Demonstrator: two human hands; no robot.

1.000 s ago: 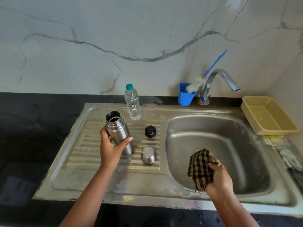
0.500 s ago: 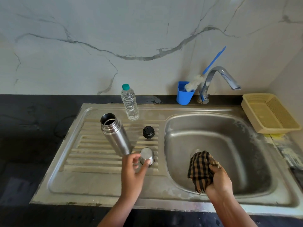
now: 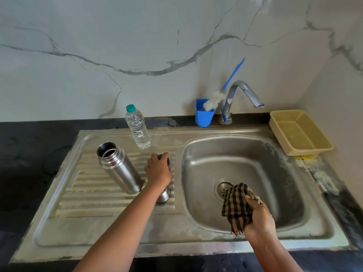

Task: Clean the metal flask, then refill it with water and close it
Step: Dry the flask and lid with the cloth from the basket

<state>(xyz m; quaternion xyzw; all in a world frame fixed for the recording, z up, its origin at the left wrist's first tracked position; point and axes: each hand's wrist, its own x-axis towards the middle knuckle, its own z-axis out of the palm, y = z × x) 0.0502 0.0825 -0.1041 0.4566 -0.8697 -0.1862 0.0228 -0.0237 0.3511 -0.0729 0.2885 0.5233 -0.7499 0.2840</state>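
Your left hand (image 3: 158,170) curls over the black stopper (image 3: 165,159) on the drainboard (image 3: 86,195); the open metal flask (image 3: 117,167) stands at its nine o'clock. Your right hand (image 3: 258,217) grips a checked cloth (image 3: 236,207) over the sink basin (image 3: 275,169).

Only one view on my end, the head cam, wide-angle, looking forward and down from above the sink (image 3: 245,146) at close range. It faces the marble wall (image 3: 137,46), so no overlap with anything else.
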